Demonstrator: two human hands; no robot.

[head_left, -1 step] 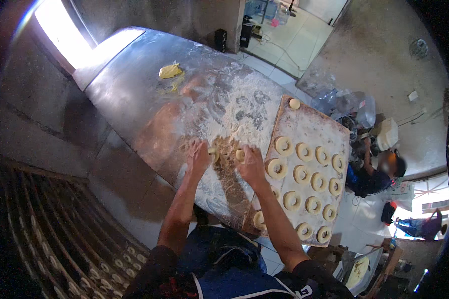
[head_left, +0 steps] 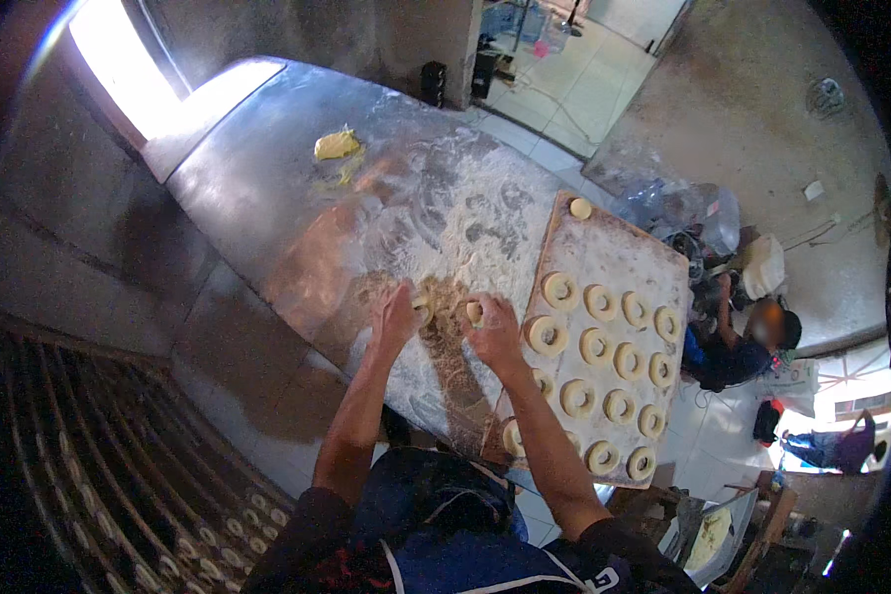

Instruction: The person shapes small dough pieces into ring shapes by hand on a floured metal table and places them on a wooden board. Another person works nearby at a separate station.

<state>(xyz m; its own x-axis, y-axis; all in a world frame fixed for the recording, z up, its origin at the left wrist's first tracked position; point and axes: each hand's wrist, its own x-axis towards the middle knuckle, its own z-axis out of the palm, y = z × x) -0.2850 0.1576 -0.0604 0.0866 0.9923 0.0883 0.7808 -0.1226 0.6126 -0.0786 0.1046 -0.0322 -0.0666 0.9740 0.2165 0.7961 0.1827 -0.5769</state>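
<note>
Over the floured metal table (head_left: 208,148), my left hand (head_left: 396,315) is closed around a pale, curved piece of dough (head_left: 425,305), whose full shape my fingers hide. A short way to its right, my right hand (head_left: 493,325) grips a small rounded piece of dough (head_left: 474,314) that shows past the fingertips. Loose flour and a darker brown patch (head_left: 444,342) lie beneath both hands. Beside my right forearm rests a floured wooden board (head_left: 619,243) bearing rows of dough rings (head_left: 577,398), and one small dough disc (head_left: 580,209) sits at its far corner.
A yellow lump (head_left: 338,145), perhaps fat or dough, lies on the far left of the table. Slatted racks (head_left: 99,465) with several rings stand at lower left. Past the board, a person (head_left: 738,346) crouches near plastic containers (head_left: 720,223). A tub (head_left: 713,543) is at lower right.
The whole view has shifted slightly. Both hands keep nearly the same place and grip, with the right hand turned a little.
</note>
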